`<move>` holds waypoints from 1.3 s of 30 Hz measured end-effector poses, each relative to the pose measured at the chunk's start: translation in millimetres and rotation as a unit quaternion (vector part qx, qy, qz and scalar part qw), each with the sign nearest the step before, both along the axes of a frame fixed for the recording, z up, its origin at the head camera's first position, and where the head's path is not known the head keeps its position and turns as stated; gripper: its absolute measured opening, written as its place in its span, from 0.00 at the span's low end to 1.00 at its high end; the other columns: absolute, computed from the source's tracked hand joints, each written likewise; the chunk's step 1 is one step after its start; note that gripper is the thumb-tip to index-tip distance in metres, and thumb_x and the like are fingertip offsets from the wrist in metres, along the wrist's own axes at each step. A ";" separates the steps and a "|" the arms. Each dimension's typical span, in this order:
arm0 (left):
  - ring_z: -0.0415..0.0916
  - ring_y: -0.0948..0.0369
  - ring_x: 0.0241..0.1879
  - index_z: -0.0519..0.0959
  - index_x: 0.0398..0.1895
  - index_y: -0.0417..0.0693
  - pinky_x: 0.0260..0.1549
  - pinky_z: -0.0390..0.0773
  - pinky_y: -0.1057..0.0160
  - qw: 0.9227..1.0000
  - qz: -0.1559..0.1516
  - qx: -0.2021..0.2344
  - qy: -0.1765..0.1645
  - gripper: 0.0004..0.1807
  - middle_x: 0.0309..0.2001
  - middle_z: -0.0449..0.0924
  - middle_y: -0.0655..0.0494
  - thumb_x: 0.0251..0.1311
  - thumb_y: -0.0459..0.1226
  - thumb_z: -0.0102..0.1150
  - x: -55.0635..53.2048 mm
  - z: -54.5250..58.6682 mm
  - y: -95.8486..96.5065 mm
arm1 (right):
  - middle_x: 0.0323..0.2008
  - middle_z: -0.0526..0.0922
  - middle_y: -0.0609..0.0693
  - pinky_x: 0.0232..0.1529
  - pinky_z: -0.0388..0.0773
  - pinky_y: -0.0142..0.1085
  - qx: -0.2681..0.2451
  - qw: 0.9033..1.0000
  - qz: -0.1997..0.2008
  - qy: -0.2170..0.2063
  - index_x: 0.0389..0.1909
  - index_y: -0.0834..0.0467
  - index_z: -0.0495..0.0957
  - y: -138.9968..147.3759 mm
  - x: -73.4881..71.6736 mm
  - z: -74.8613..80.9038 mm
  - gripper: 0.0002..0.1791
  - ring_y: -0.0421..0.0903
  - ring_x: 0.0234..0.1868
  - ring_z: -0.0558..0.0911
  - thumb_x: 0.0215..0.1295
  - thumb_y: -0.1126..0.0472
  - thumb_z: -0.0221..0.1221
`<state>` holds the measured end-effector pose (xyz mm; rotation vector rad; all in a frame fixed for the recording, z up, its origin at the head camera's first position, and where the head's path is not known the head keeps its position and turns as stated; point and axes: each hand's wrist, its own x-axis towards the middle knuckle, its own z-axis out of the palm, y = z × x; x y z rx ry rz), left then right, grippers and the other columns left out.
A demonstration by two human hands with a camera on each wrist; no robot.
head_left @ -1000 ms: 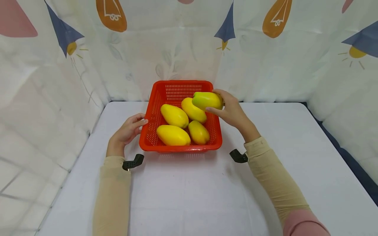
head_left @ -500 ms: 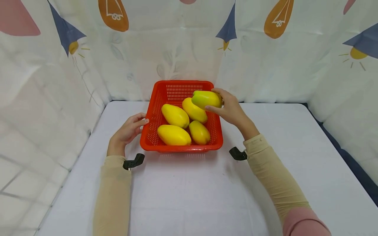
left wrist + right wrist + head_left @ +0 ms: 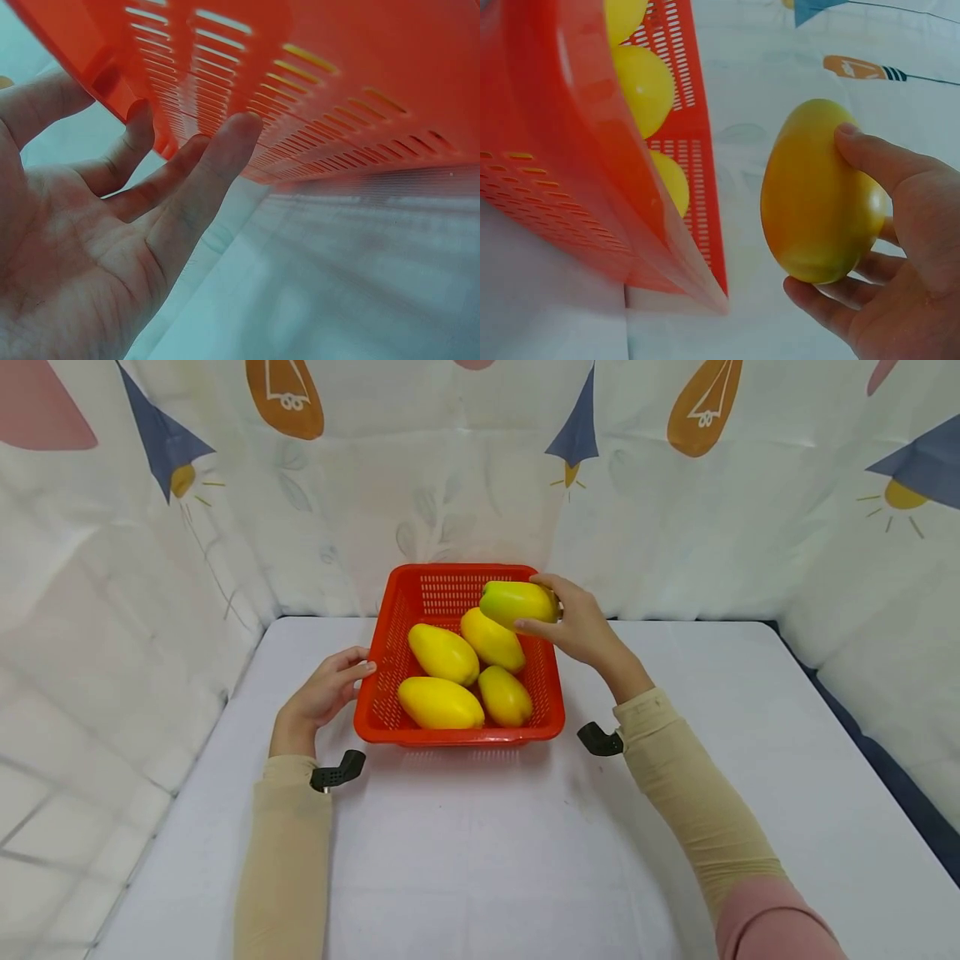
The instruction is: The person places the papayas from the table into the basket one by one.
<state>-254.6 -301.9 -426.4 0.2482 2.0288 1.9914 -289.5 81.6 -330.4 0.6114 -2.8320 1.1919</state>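
Note:
In the head view, a red plastic basket (image 3: 459,737) with slotted walls holds several yellow mangoes (image 3: 441,702). My left hand (image 3: 318,693) is at the basket's left side; in the left wrist view the thumb goes over the rim and the fingers (image 3: 225,150) lie against the outer wall. My right hand (image 3: 581,622) grips a yellow-green mango (image 3: 517,602) between thumb and fingers, above the basket's back right part. From the right wrist view, that mango (image 3: 817,195) is apart from the basket. Its far side is hidden.
A white cloth covers the table (image 3: 465,860). Behind it hangs a pale printed curtain (image 3: 480,502), close to the basket's back. Black wrist cameras (image 3: 339,771) stick out at both sleeves (image 3: 288,860).
My right hand has risen slightly and moved a little to the left with the mango. The left hand and the basket have stayed in place.

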 end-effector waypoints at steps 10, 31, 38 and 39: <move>0.77 0.64 0.43 0.70 0.50 0.41 0.41 0.83 0.66 1.000 0.001 0.010 0.003 0.12 0.46 0.71 0.56 0.71 0.40 0.49 0.7 -0.4 -1.1 | 0.62 0.71 0.49 0.57 0.77 0.44 0.008 1.000 0.005 -0.013 0.70 0.49 0.61 -4.4 -9.2 6.8 0.42 0.48 0.54 0.72 0.57 0.40 0.65; 0.76 0.64 0.45 0.72 0.50 0.46 0.43 0.82 0.66 1.000 -0.001 -0.002 0.005 0.11 0.48 0.72 0.58 0.71 0.41 0.49 1.4 -0.6 -2.5 | 0.54 0.74 0.47 0.51 0.79 0.40 0.004 0.999 0.005 -0.036 0.67 0.47 0.63 -13.5 -29.2 9.6 0.39 0.47 0.52 0.73 0.57 0.39 0.64; 0.76 0.63 0.45 0.71 0.51 0.44 0.42 0.82 0.66 1.000 -0.003 0.007 0.004 0.12 0.48 0.72 0.57 0.70 0.40 0.49 1.5 -0.2 -1.5 | 0.56 0.74 0.50 0.51 0.78 0.41 0.005 0.999 0.007 -0.041 0.67 0.49 0.64 -17.7 -35.5 8.8 0.39 0.49 0.53 0.72 0.58 0.40 0.64; 0.76 0.63 0.45 0.71 0.51 0.44 0.42 0.82 0.66 1.000 -0.004 0.007 0.005 0.12 0.48 0.72 0.57 0.71 0.40 0.49 1.3 -0.4 -1.4 | 0.56 0.74 0.51 0.51 0.77 0.41 0.007 0.999 0.008 -0.040 0.67 0.50 0.64 -18.0 -36.0 8.9 0.39 0.49 0.52 0.72 0.58 0.40 0.64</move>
